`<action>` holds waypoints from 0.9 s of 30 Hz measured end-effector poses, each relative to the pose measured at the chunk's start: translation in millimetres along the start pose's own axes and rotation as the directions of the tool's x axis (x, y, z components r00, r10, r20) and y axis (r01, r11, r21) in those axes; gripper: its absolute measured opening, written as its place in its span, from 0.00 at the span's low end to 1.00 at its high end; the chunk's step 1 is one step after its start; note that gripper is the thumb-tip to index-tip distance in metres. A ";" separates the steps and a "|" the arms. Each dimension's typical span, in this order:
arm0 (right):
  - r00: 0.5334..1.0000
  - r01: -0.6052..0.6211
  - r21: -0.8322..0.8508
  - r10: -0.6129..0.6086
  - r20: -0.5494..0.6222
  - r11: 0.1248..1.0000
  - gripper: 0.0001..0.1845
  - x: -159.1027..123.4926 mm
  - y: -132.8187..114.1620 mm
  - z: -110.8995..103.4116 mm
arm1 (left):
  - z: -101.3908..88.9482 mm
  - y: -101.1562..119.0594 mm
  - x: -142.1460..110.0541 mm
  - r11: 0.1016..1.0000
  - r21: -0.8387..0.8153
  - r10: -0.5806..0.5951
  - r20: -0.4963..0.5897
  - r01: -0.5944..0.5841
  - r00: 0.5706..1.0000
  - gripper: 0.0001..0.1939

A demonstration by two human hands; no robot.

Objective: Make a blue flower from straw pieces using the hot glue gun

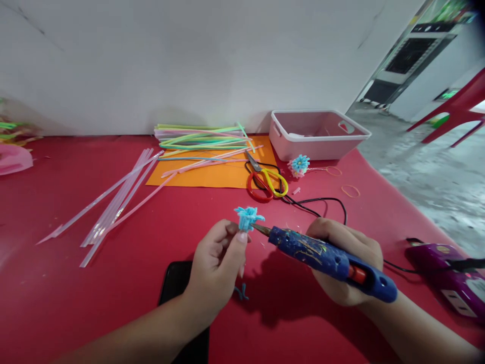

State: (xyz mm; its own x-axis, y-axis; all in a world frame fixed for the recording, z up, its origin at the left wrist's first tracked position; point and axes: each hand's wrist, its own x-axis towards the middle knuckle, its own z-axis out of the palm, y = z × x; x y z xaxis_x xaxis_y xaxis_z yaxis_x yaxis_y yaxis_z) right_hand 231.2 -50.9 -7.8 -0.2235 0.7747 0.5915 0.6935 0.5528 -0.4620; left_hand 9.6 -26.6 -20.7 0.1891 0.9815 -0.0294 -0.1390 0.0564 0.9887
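Observation:
My left hand (222, 258) pinches a small blue pipe-cleaner flower (248, 218) between thumb and fingers, its fringed end up. My right hand (341, 253) is wrapped round a blue hot glue gun (314, 250), which points left. The gun's metal nozzle (261, 229) is at the side of the flower, touching it or very close. Below my left hand, a short blue pipe-cleaner scrap (241, 291) lies on the red table (288, 328). A black phone-like slab (176, 278) lies partly under my left forearm.
Scissors (261, 177) and pipe cleaners (200, 136) lie on orange paper (231, 181). Clear plastic strips (121, 207) lie left. A pink basket (318, 146), a finished-looking blue-and-pink flower (299, 165) and a rubber band (350, 191) sit right. A black cord (333, 199) runs near a purple power strip (447, 273).

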 end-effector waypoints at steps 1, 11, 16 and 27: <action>1.000 0.001 0.005 -0.001 -0.004 1.000 0.06 -0.7 1.2 0.2 | 0.1 0.0 0.1 1.000 -0.001 0.006 0.002 -0.006 1.000 0.11; 1.000 -0.009 -0.004 0.009 -0.002 1.000 0.05 -3.1 4.9 -1.1 | 0.7 1.1 2.6 1.000 0.014 0.027 0.005 -0.027 1.000 0.11; 1.000 0.007 -0.012 -0.007 -0.017 1.000 0.05 -2.6 4.4 -0.6 | 0.5 0.8 2.5 1.000 0.009 0.027 0.004 -0.027 1.000 0.11; 1.000 0.017 0.002 -0.017 -0.019 1.000 0.04 -1.5 3.8 -1.4 | 1.6 1.5 3.0 1.000 0.015 0.028 0.014 -0.028 1.000 0.11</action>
State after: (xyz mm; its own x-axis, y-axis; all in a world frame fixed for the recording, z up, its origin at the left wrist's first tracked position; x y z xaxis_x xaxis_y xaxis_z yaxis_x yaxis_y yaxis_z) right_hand 235.1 -50.4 -9.5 -0.2221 0.7590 0.6120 0.6879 0.5668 -0.4533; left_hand 11.5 -23.9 -19.1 0.1991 0.9800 0.0001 -0.1298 0.0263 0.9912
